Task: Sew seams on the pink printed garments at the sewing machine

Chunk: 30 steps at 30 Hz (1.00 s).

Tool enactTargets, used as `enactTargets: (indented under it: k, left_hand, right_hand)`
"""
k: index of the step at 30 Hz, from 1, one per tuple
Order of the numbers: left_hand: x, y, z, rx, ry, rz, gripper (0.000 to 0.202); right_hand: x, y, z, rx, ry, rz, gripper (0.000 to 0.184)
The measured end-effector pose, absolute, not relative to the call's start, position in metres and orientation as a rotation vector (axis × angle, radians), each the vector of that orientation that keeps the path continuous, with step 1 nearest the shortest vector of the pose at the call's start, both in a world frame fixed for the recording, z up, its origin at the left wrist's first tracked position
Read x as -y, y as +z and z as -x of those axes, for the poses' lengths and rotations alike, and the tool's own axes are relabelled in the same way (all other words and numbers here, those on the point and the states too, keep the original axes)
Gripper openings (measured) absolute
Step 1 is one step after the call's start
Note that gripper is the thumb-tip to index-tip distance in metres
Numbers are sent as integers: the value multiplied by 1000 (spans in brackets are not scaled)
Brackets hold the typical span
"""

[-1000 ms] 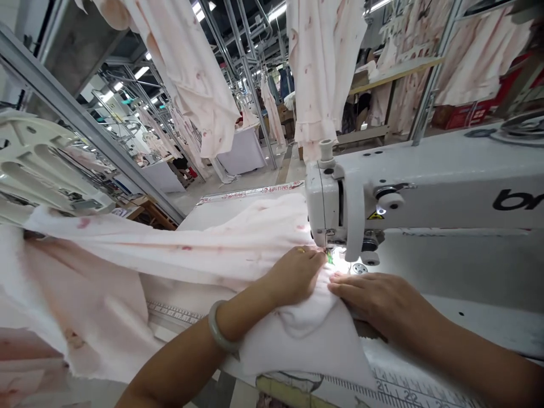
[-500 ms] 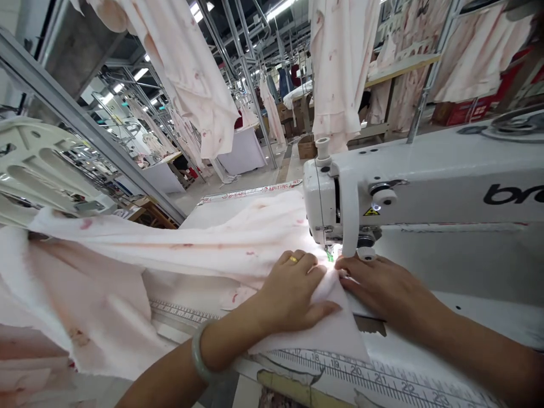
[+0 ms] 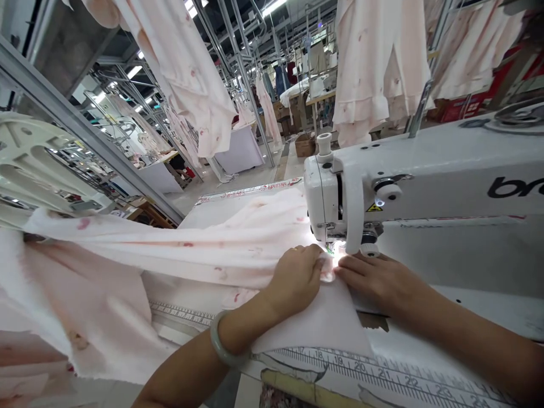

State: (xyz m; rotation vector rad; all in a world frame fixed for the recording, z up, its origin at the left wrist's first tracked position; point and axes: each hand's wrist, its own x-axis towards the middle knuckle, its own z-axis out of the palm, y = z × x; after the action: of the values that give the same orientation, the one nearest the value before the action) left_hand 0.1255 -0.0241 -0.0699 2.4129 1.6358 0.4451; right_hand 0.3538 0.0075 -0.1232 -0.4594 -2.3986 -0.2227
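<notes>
Left hand (image 3: 295,277) sits on the pale pink printed fabric (image 3: 178,249), its fingers (image 3: 312,258) curled and bunched just left of the presser foot (image 3: 335,245). Can't tell if they're pinching a fold or only pressing down. Right hand (image 3: 378,280) lies nearly flat on the cloth, fingers extended, tips just right of the foot, no visible pinch. So the fabric runs under the foot, between the 2 sets of fingertips, with a paler fold (image 3: 310,323) spread below both hands and hanging past the front of the table (image 3: 467,306). Foot and needle area are brightly lit, and the needle itself is too small to make out. Jade bangle (image 3: 223,343) on the left wrist, printed ruler strip (image 3: 374,371) on the table below the fold, sewing machine head (image 3: 425,170) just beyond the right fingers. Diff vs previous frame: left fingers have gone from spread and flatter to bunched, and the 2 hands are closer together at the foot.
</notes>
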Motion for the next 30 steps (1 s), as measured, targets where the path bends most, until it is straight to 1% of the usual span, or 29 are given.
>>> enactTargets:
  k: [4,7,10,13,17,20,25,28,30]
  left_hand:
    - [24,-78,-122,-1587,549,-2404,19]
    - [25,-80,-120,-1535,514,-2468,20]
    - [27,-83,-120,-1481,497,-2520,27]
    - [29,-85,-121,-1451,610,-2507,34]
    - [32,-86,-123,-1442,746,-2453,36]
    - [32,-87,-125,-1419,677,-2499,34]
    - [32,-88,-124,-1370,517,-2622,33]
    - [34,-88,-123,-1273,461,-2751,24]
    - [37,-88,-123,-1215,404,-2852,23]
  right_hand:
    - [-8,-123,-357,2451,-276,364,29]
    - [-9,-121,-360,2474,-247,377,33]
    - [-10,-117,-366,2490,-164,423,37]
    - [-11,-113,-372,2498,-53,450,39]
    - [-8,-108,-375,2523,122,445,37]
    - [-7,-105,-375,2534,209,442,35]
    - [-5,-106,-375,2526,267,421,41]
    - [-4,-109,-374,2529,327,430,39]
    - [-3,-111,-374,2535,375,439,35]
